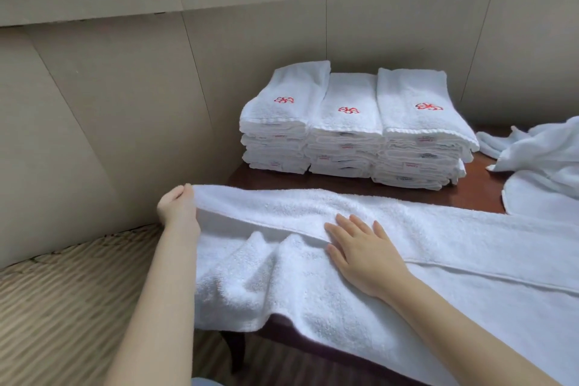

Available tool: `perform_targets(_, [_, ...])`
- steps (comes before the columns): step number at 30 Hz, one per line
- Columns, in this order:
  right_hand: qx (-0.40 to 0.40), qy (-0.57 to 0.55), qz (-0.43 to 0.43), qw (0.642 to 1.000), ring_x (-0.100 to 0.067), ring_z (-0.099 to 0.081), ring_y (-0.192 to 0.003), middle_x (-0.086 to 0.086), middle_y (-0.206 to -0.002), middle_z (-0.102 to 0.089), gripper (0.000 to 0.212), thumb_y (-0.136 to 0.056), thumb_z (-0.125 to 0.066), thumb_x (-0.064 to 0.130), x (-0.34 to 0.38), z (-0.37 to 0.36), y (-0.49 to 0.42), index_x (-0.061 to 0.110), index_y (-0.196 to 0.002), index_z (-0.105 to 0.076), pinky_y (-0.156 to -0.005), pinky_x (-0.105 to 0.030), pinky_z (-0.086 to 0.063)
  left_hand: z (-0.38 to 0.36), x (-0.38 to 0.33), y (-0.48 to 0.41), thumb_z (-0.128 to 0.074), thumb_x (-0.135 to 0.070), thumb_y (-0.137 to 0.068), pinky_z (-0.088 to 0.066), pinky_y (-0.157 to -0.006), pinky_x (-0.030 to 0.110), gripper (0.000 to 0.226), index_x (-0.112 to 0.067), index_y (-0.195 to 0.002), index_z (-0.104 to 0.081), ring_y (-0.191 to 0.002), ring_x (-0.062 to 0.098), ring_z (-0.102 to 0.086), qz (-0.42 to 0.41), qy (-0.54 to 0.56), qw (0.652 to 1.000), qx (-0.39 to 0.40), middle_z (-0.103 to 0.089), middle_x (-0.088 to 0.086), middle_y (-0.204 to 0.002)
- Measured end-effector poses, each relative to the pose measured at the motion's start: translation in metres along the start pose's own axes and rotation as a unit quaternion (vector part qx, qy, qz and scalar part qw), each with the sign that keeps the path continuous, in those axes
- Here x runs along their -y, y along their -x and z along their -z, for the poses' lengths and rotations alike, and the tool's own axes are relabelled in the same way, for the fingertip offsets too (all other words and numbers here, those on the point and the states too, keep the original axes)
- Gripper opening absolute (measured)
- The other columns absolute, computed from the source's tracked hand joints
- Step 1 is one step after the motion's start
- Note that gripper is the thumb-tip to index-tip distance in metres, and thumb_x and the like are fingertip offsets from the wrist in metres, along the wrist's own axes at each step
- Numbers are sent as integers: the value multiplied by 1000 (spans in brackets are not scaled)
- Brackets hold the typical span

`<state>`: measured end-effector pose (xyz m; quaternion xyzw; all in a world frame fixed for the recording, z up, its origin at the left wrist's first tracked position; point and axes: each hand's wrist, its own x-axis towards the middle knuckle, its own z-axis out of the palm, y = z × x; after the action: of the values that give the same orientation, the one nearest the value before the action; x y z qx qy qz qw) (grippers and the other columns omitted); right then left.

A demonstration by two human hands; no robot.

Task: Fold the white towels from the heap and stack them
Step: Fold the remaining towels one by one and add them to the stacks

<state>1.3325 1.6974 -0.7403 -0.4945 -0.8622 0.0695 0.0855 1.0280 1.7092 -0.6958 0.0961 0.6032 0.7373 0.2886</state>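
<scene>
White towel [282, 279]: left hand [177, 207] pinches corner, right hand [363, 249] (fingers straight) presses fold.

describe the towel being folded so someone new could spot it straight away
On the dark wooden table by the beige wall, look in front of the three stacks of folded towels. The long towel lies spread along the near edge, left hand pinching its end, right hand flat on it, no red emblem showing.

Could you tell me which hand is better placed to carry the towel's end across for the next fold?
The left hand, probably: it grips the raised left end of the towel spread on the table. The right hand lies flat on the towel's middle, suited to hold it down.
</scene>
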Motion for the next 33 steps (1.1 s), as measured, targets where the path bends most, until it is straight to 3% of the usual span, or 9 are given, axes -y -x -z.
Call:
perform_targets(3, [-72, 18, 38, 996, -16, -40, -127, 9, -133, -48, 34, -99, -30, 42, 0, 2, 8, 27, -123, -50, -108, -31, -27, 20, 15, -17, -50, 3, -89, -41, -75, 31, 32, -16, -65, -43, -85, 20, -42, 22, -156, 987, 16, -42, 3, -76])
perform_targets(7, [-96, 26, 40, 994, -18, -48, -108, 7, -113, -54, 19, -97, -34, 26, 1, 6, 12, 20, -106, -51, -92, -25, -34, 30, 7, -15, -47, 2, -82, -50, -71, 36, 11, -5, -75, -51, -75, 26, -50, 9, -295, 955, -13, -46, 7, -70])
perform_targets(10, [-107, 42, 40, 993, -23, -51, -95, 0, -102, -53, 16, -92, -38, 8, 4, 11, 14, 14, -101, -50, -88, -28, -36, 30, 6, -1, -46, -3, -71, -24, -63, 32, 14, -11, -60, -46, -69, 22, -29, -61, -390, 919, -15, -34, 17, -61])
perform_targets(12, [-147, 25, 45, 988, -28, -53, -76, -4, -84, -54, 12, -84, -48, -2, 6, 13, 17, 10, -86, -53, -80, -34, -42, 33, 11, 5, -46, -4, -72, -43, -96, 42, 22, -2, -84, -65, -116, 24, -50, -108, -419, 902, -6, -53, 32, -86])
perform_targets(14, [-159, 25, 49, 986, -28, -50, -69, -5, -76, -53, 15, -76, -53, -5, 7, 14, 20, 10, -80, -52, -77, -35, -44, 35, 13, 7, -49, -3, -81, -40, -80, 31, 37, -4, -116, -59, -110, 35, -54, -133, -425, 895, -17, -60, 17, -118])
perform_targets(21, [-231, 21, 20, 973, -24, -48, -54, -1, -63, -49, 29, -59, -66, -12, 10, 17, 25, 10, -71, -51, -82, -43, -50, 35, 16, 8, -48, 0, -82, -40, -82, 33, 40, -6, -121, -56, -112, 35, -51, -160, -454, 876, -12, -58, 15, -122])
perform_targets(24, [-137, 66, 43, 987, -21, -50, -81, 1, -89, -54, 4, -85, -55, 13, 4, 11, 23, 14, -89, -54, -76, -27, -39, 33, 16, 13, -46, 4, -82, -40, -78, 35, 39, -4, -118, -55, -105, 35, -50, -188, -473, 861, 2, -53, 18, -122])
perform_targets(27, [-90, 21, 38, 995, -18, -45, -102, 6, -112, -50, 21, -99, -33, 29, -6, 8, 29, 20, -106, -51, -85, -24, -33, 31, 21, 21, -45, 6, -82, -38, -74, 37, 36, -4, -116, -51, -96, 35, -48, -214, -512, 832, 27, -48, 19, -118])
perform_targets(33, [31, -6, 62, 998, -3, -1, -145, 19, -157, -9, 49, -99, -26, 52, -26, 13, 67, 37, -146, -27, -117, -27, 2, 27, 19, 48, -51, 1, -85, -36, -97, 40, 43, -10, -126, -47, -118, 33, -37, -329, -657, 678, 26, -40, 13, -126])
